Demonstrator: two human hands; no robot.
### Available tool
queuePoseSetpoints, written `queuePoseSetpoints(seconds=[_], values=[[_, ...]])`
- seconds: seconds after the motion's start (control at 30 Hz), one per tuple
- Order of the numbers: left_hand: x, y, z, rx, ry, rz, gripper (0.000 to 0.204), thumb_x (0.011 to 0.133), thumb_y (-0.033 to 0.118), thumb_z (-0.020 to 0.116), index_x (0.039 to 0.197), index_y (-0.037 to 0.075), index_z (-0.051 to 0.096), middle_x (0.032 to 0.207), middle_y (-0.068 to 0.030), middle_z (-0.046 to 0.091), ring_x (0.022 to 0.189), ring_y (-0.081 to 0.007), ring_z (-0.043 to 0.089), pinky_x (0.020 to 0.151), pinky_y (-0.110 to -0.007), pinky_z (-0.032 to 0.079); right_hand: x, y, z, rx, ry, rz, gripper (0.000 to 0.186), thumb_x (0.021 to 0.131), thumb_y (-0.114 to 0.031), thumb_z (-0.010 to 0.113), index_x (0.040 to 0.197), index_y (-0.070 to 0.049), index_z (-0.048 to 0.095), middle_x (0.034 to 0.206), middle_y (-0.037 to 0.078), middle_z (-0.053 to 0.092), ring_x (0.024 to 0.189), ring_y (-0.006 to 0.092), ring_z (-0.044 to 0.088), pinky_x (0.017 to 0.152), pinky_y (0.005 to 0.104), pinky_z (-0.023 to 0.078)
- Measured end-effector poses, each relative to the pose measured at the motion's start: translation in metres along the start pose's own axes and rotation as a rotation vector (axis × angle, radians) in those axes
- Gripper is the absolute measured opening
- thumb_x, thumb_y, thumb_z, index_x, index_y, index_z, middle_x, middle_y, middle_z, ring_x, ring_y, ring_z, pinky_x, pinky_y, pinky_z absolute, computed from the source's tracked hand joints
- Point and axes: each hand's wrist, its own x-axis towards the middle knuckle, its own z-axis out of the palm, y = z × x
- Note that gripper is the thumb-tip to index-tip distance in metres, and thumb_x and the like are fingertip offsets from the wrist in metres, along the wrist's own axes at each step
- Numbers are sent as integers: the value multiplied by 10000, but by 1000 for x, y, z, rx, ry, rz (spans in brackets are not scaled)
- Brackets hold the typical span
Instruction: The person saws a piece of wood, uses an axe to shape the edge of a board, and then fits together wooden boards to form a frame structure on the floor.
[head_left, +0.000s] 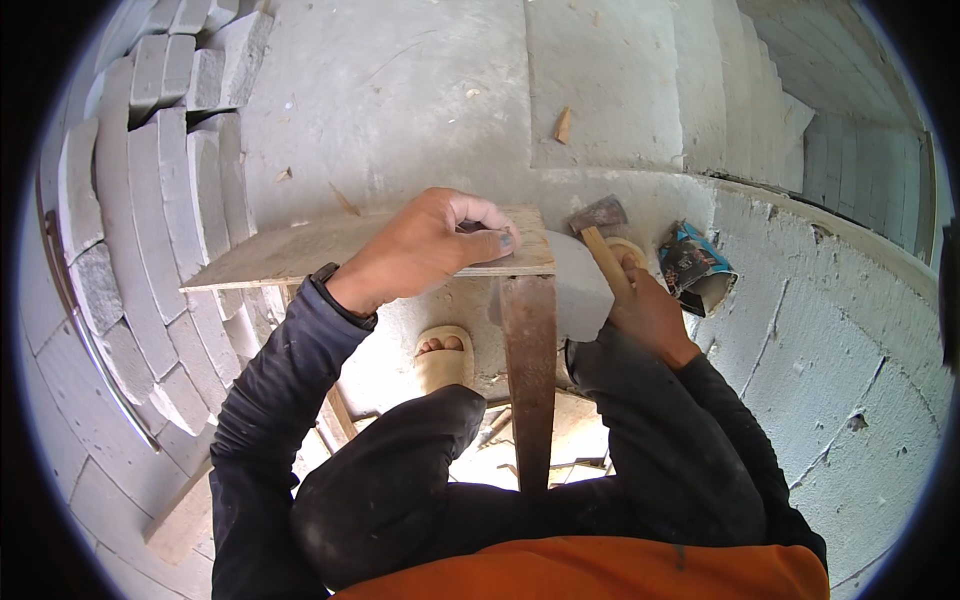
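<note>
My left hand (pixel 425 245) rests over the right end of a thin plywood board (pixel 290 250), thumb and fingertips pinched together close to its surface. Whatever lies between those fingertips is too small or hidden to make out. Beneath that end of the board, an upright brown timber (pixel 528 370) runs down between my knees. My right hand (pixel 650 315) is closed round the wooden handle of a hammer (pixel 606 262), just right of the board. The hammer's head looks grey and blurred, so its exact shape is unclear.
Stacked pale blocks (pixel 170 190) stand on the left. A block wall (pixel 830 370) rises on the right. Near my right hand lies a torn black-and-blue packet (pixel 695 268). A wood chip (pixel 563 126) is on the concrete floor (pixel 400 100) ahead. My sandalled foot (pixel 443 365) is below the board.
</note>
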Motion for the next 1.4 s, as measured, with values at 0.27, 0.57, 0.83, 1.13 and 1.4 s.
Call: queuePoseSetpoints(seconds=[0.27,0.57,0.83,1.13,1.4], values=[[-2,-5,5,113,53,28,226,1018,177,707,1077,-34,764,978,-61,753,942,-114,648,865,-305,523,-22,-60,-93,352,97,12,573,905,-141,774,1397,-32,501,1083,129,682,889,224,688,789,385,571],[-3,-14,8,171,109,99,218,995,161,724,1042,-47,768,965,-81,769,926,-122,661,865,-308,519,-29,-165,-206,-146,-7,-321,545,1060,-546,592,1306,-63,649,797,187,711,722,323,704,747,427,545],[-1,-14,10,151,145,151,275,935,236,736,998,-26,789,862,-159,739,743,-195,618,748,-361,502,-16,-188,-216,-380,-140,-385,516,1075,-497,588,1291,-32,655,798,211,698,722,343,700,712,438,532],[0,-16,7,141,114,74,206,938,178,774,963,-26,783,915,-88,739,880,-147,636,829,-328,498,-17,-191,-226,-392,-231,-329,479,1075,-460,599,1268,-25,657,772,233,661,713,352,669,702,462,499],[1,-14,7,142,107,51,187,941,161,754,946,-20,798,876,-89,755,860,-165,660,820,-327,510,-14,-188,-229,-368,-272,-337,488,1066,-455,615,1264,-13,670,837,235,695,767,361,682,739,443,517]])
